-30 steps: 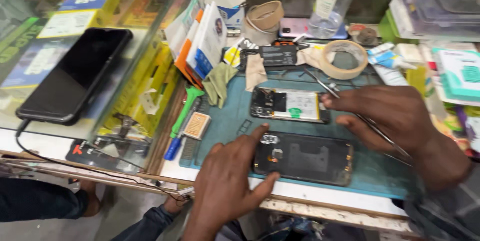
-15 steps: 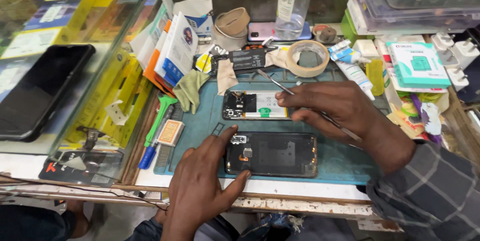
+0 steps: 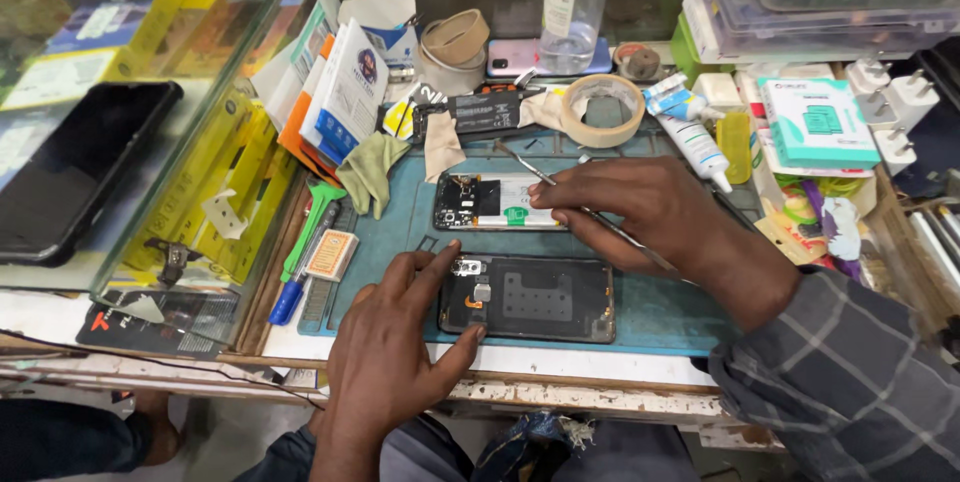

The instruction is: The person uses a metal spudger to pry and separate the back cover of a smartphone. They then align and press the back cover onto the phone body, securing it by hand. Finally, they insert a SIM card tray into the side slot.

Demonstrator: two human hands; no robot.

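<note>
Compared with half a second ago, the left hand has stayed spread on the dark opened phone, which lies on the blue mat. The right hand still pinches thin tweezers over the second opened phone. I count two opened phones, one tweezers, two tape rolls.

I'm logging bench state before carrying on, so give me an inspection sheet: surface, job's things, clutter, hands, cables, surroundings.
Surface: teal work mat on a worn wooden bench edge.
Job's things: dark phone back shell near the mat's front; opened phone body behind it, internals showing.
Clutter: tape roll, clear bottle, white tube, green cloth, green-handled tool, black battery.
Hands: left hand rests fingertips on the shell's left end; right hand holds thin metal tweezers over the opened body.
Cables: thin dark wire along the bench front.
Surroundings: glass display case at left with a black phone on top; stacked boxes and white chargers at right.
</note>
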